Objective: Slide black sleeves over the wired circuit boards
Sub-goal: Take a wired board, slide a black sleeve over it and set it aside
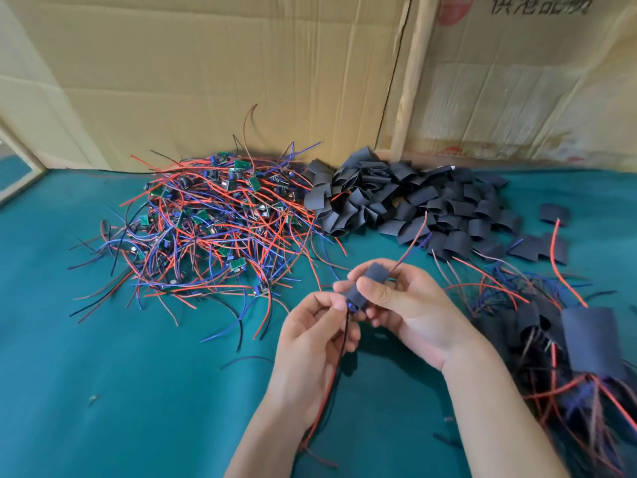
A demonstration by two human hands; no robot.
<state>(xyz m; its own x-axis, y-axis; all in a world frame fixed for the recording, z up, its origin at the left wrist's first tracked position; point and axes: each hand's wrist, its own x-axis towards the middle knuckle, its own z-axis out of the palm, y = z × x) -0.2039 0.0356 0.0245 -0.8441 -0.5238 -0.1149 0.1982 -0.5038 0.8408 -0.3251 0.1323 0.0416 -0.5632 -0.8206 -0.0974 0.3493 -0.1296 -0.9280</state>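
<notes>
Above the green cloth (103, 357), mid-frame, both hands hold one black sleeve (370, 282) with a board mostly inside it. Right hand (410, 305): thumb across the sleeve's front, fingers curled behind it, firm grip. Left hand (310, 336): thumb and forefinger pinched at the sleeve's lower end, where a blue bit of the board (352, 307) pokes out; red and black leads (339, 357) run down through that palm toward the wrist. A red wire (412, 241) exits the sleeve's top end, angled up-right.

Pile of unsleeved boards with red, blue and black wires (213, 229) sits left of centre. Heap of empty black sleeves (406, 201) is just right of it, against the cardboard wall (224, 81). Finished sleeved units (586, 343) are at far right, near the right forearm; count unclear, that edge is blurred.
</notes>
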